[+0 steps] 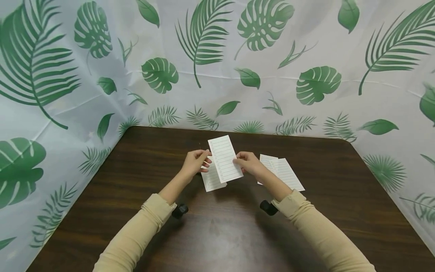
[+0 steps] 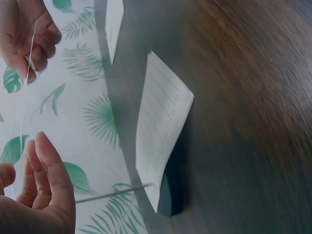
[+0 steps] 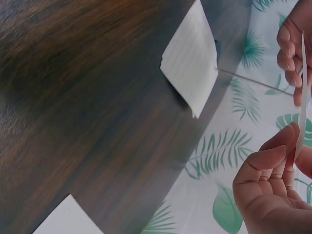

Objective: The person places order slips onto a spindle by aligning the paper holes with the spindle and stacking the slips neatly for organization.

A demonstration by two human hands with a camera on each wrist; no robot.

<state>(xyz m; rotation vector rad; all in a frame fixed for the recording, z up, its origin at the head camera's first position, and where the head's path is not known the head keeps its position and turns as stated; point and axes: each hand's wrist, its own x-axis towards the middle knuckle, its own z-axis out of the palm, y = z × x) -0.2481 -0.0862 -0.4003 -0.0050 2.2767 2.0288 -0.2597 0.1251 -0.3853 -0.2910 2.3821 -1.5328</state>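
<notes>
My right hand pinches the right edge of a lined white note sheet, which has a column of small marks down one side. Beside the sheet's left edge is my left hand; its fingers look loosely extended in the left wrist view, thumb apart from them. Below the held sheet, more lined note sheets sit on a paper spike, with its thin metal needle sticking through them and its black base underneath. The held sheet appears edge-on in the right wrist view.
Further lined sheets lie overlapping on the dark wooden table, right of my right hand. A leaf-print cloth hangs along the table's back edge and sides. Black wrist-worn devices sit under both wrists.
</notes>
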